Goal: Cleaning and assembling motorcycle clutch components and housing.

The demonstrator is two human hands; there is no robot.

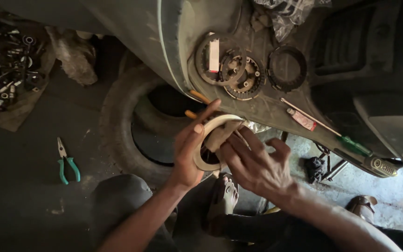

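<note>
My left hand [188, 148] holds a pale flat ring-shaped plate [209, 122] by its left edge, fingers stretched up along its rim. My right hand [257, 163] presses a beige rag [220, 135] against the inside of the ring. Both hands work over my lap, just in front of a dusty motorcycle seat [173, 32]. On that seat, above my hands, lie several round toothed clutch plates [232, 65] and a dark friction ring [287, 68].
A green-handled screwdriver [323, 126], a small tube [302, 119] and a phone [381, 166] lie on the seat at right. Green-handled pliers [66, 163] lie on the dark floor at left. A tyre [127, 121] stands behind my hands. Loose bolts and parts [8, 60] fill the far left.
</note>
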